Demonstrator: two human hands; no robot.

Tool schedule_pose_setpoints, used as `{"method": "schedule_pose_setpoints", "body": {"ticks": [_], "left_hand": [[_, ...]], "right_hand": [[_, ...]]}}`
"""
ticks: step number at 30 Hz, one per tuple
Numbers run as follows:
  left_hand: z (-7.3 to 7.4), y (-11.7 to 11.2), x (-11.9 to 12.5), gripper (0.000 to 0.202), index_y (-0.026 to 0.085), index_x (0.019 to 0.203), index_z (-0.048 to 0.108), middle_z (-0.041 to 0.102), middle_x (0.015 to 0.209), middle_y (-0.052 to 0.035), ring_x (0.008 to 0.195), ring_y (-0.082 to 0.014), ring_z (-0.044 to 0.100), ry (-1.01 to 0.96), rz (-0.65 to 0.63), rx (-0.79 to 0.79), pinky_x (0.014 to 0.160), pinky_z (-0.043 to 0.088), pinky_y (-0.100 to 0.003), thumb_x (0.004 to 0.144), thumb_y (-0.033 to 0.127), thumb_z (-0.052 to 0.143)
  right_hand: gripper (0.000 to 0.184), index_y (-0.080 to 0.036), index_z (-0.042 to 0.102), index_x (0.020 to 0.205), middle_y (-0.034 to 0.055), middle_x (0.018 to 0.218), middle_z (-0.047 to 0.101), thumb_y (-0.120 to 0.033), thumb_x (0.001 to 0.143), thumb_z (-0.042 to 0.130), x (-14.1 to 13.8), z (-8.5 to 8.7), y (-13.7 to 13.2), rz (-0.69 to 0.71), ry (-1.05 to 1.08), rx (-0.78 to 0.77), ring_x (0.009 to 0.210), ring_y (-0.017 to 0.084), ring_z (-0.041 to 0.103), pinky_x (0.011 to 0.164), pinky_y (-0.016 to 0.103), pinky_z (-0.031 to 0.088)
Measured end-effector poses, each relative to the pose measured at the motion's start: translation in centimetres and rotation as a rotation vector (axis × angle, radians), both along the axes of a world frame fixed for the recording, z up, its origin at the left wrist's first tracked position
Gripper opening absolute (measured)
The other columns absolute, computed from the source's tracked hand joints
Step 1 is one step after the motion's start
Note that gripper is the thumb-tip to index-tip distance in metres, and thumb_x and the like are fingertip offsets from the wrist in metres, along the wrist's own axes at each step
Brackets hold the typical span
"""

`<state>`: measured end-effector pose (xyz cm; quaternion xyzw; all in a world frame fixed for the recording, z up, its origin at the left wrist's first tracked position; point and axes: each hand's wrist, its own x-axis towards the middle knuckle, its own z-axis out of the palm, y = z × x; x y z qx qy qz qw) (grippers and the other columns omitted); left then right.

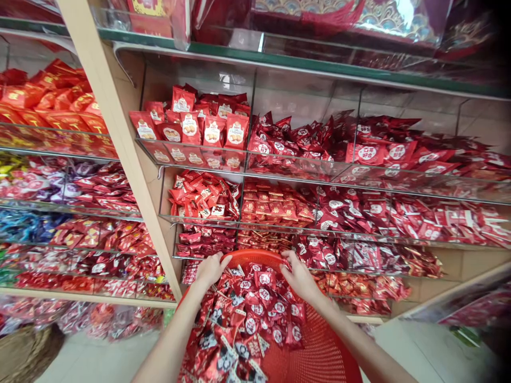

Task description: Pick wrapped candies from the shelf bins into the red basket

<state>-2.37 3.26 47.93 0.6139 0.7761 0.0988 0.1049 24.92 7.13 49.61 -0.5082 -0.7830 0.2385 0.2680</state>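
Note:
A red plastic mesh basket (323, 351) full of small red wrapped sweets (255, 314) is tilted up toward the shelves in front of me. My left hand (209, 270) grips the basket's far rim on the left, fingers curled over the edge. My right hand (297, 276) rests on the far rim and on the sweets at the right, fingers bent. The basket's far edge touches a low glass compartment (207, 247) of the shelf holding similar dark red sweets.
Glass-fronted shelf compartments (319, 170) hold several kinds of red wrapped candies in tiers. A slanted beige upright (128, 154) divides them from a left shelf unit (59, 181) with red, blue and yellow packs. A wicker basket (27, 354) sits at lower left on a pale tiled floor.

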Motion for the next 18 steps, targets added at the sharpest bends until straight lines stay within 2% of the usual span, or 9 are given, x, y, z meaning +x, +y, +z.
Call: {"method": "schedule_pose_setpoints", "body": {"ticks": [3,7,9,13,15,18], "left_hand": [[0.1,-0.1,0.0,0.058,0.020,0.098,0.056,0.068,0.089,-0.0106,0.086,-0.0238,0.064,-0.007,-0.009,0.006,0.068,0.043,-0.030,0.084,0.061,0.017],[0.2,-0.1,0.0,0.058,0.020,0.098,0.056,0.068,0.091,-0.0098,0.087,-0.0219,0.064,-0.037,-0.005,-0.007,0.070,0.043,-0.028,0.084,0.061,0.017],[0.2,-0.1,0.0,0.059,0.020,0.099,0.056,0.068,0.091,-0.0101,0.087,-0.0218,0.064,-0.036,-0.008,-0.008,0.070,0.042,-0.028,0.084,0.061,0.017],[-0.1,0.0,-0.1,0.061,0.020,0.100,0.056,0.068,0.091,-0.0111,0.087,-0.0227,0.064,-0.010,-0.006,0.004,0.069,0.043,-0.029,0.083,0.063,0.016],[-0.3,0.0,-0.1,0.061,0.020,0.099,0.056,0.068,0.090,-0.0110,0.087,-0.0226,0.064,-0.004,-0.007,0.014,0.069,0.043,-0.029,0.083,0.063,0.016],[-0.5,0.1,-0.2,0.058,0.021,0.097,0.056,0.068,0.089,-0.0100,0.087,-0.0222,0.064,-0.007,-0.023,0.028,0.069,0.044,-0.029,0.084,0.061,0.015]], "right_hand": [[0.034,-0.021,0.039,0.117,0.0084,0.109,0.055,-0.034,0.086,0.036,-0.7,-0.2,-0.6,-0.015,-0.189,0.079,0.097,0.021,0.056,0.081,0.033,0.042],[0.042,-0.017,0.040,0.121,0.0112,0.108,0.055,-0.041,0.087,0.036,-2.0,0.6,-1.6,-0.062,-0.345,0.247,0.098,0.024,0.052,0.081,0.036,0.043],[0.038,-0.018,0.043,0.119,0.0098,0.107,0.054,-0.038,0.088,0.036,-2.6,1.3,-2.2,0.041,-0.373,0.355,0.099,0.023,0.050,0.084,0.036,0.041],[0.027,-0.022,0.052,0.107,0.0047,0.101,0.055,-0.035,0.084,0.048,-4.3,1.5,-3.8,0.421,-0.458,0.414,0.096,0.020,0.049,0.085,0.035,0.040],[0.025,-0.020,0.054,0.100,0.0044,0.097,0.056,-0.034,0.080,0.055,-5.4,1.0,-4.3,0.503,-0.522,0.418,0.095,0.020,0.048,0.085,0.036,0.039],[0.022,-0.018,0.055,0.097,0.0051,0.094,0.057,-0.027,0.077,0.058,-6.8,-0.4,-4.5,0.523,-0.588,0.444,0.094,0.021,0.049,0.086,0.035,0.039]]}}
